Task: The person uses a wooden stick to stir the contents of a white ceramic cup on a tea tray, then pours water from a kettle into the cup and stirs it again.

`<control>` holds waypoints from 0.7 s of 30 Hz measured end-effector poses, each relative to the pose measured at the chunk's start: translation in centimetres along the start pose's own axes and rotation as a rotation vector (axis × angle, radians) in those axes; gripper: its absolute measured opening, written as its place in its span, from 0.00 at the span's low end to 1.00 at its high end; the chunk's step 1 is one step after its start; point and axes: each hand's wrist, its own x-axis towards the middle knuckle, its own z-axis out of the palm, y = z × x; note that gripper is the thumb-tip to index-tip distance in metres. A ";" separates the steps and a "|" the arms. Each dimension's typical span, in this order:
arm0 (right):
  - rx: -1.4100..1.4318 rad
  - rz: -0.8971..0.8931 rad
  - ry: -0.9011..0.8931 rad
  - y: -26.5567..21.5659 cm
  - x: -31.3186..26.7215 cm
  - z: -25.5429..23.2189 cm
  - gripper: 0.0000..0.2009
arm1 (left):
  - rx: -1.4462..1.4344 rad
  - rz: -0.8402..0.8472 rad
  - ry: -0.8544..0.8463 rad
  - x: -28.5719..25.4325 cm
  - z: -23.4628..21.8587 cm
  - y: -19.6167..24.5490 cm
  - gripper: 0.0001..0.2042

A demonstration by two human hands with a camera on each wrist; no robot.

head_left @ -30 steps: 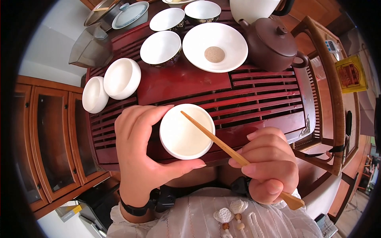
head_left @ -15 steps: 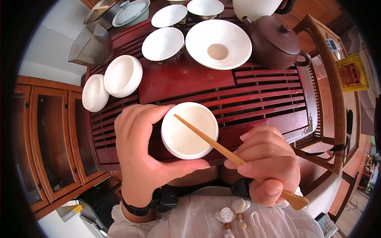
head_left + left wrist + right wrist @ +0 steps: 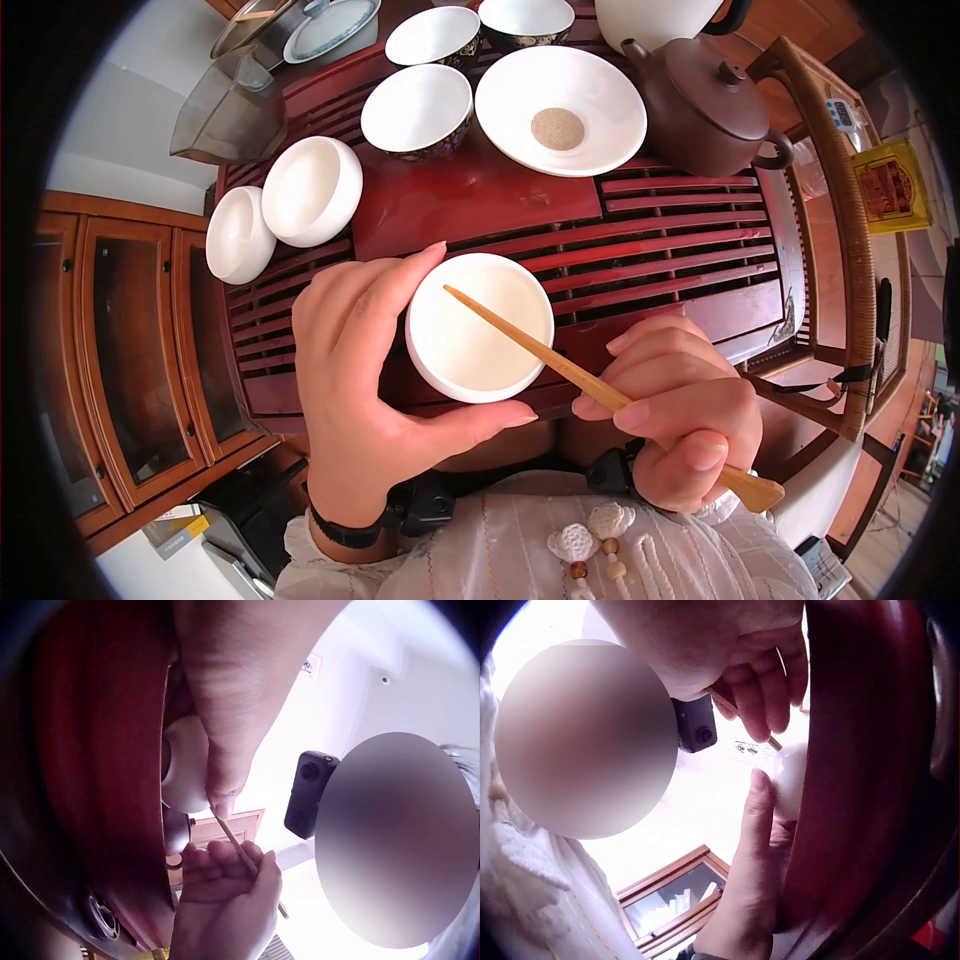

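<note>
In the head view my left hand [image 3: 360, 380] holds a small white cup [image 3: 465, 345], its thumb along the near side and its fingers at the left. The cup's mouth faces the camera. My right hand [image 3: 690, 415] pinches a slender wooden tea pick [image 3: 560, 365], flared at its lower right end. The pick's thin tip overlaps the upper left of the cup's inside. From the left wrist view, the cup's outer wall [image 3: 187, 765] shows behind the left thumb. The right wrist view has the pick [image 3: 724, 702] running out beneath the right fingers toward the cup.
A slatted red tea tray [image 3: 680, 220] lies beneath. Two white cups [image 3: 312, 190] lean at its left. Several dark-patterned bowls [image 3: 415, 105], a wide white bowl [image 3: 505, 95] with a round strainer and a brown teapot [image 3: 705, 110] stand behind. A clear pitcher [image 3: 225, 115] is far left.
The pick's tip has shifted left across the cup's mouth, then stays about there. My left index fingertip has lifted slightly above the rim. The whole view has moved a little.
</note>
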 end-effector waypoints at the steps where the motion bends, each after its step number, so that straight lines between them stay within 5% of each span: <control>1: 0.061 -0.010 0.015 0.2 -0.2 -0.1 0.12 | 0.000 0.000 0.000 0.1 0.0 0.0 0.49; 9: 0.062 0.015 0.040 0.4 -0.3 -0.1 0.13 | -0.043 -0.008 0.003 0.3 0.1 0.4 0.38; 21: 0.101 -0.046 0.052 0.3 -0.3 0.2 0.19 | -0.027 -0.037 0.031 -0.1 0.2 0.0 0.46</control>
